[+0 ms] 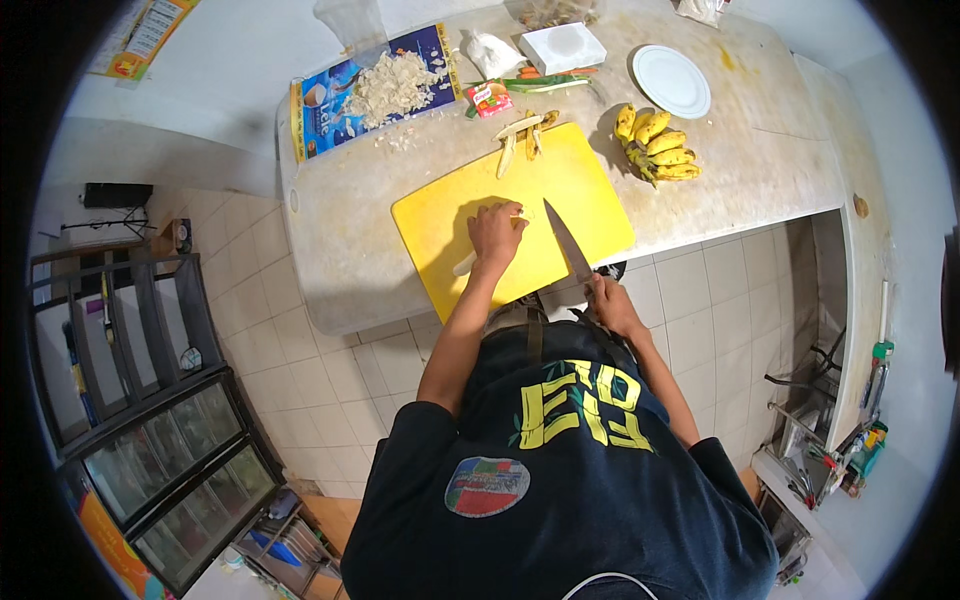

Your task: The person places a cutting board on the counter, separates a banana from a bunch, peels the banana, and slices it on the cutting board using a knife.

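My left hand [497, 231] rests over the yellow cutting board [592, 180], with its fingers curled down on a peeled banana [465, 265]. The pale near end of that fruit shows beside my wrist, while the hand hides its middle. A few thin pale slices or marks, too small to tell, lie by my fingertips. In my right hand [613, 306] is the handle of a kitchen knife [568, 241]. Its blade points away from me over the board, to the right of the banana and apart from it. Banana peels [510, 148] lie across the board's far edge.
Beyond the board lie a bunch of bananas [664, 150], a white plate [671, 81], a red seasoning box [490, 99], spring onions [551, 82], a white box [562, 48] and a plastic bag [493, 54]. Pale flakes [394, 86] cover a blue plastic sheet [330, 124].
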Tool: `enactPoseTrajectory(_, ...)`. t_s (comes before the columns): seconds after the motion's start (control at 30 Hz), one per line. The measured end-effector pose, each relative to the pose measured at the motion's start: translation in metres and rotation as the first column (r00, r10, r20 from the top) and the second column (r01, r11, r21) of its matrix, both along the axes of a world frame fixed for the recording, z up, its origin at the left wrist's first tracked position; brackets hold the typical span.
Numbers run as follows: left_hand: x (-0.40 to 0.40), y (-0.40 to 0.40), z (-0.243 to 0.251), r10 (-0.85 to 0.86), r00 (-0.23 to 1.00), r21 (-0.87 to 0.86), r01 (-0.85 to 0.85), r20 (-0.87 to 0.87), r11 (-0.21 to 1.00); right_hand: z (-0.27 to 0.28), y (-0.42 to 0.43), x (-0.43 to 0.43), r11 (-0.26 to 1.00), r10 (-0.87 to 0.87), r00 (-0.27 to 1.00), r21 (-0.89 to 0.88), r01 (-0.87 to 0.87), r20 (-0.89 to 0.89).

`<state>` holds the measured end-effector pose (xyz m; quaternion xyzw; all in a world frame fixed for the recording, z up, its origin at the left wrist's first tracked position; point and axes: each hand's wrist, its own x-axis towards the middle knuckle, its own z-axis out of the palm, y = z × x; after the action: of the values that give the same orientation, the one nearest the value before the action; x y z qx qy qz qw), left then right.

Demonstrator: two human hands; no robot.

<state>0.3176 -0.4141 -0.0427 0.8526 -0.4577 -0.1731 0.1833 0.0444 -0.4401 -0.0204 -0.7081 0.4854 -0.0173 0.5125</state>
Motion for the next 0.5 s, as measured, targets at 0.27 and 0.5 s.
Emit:
enactPoseTrajectory(0.27,-0.003,-0.003,-0.002,0.006,1.000,-0.078,-0.004,0.024,0.997,-0.023,-0.003,0.014,0.947,0.063,0.993,0.309,-0.091,0.100)
enactPoseTrajectory(0.5,0.016,0.002,0.003,0.049,0.995,-0.186,-0.033,0.085,0.982,-0.003,-0.010,0.038,0.859,-0.027,0.983,0.507,-0.071,0.183)
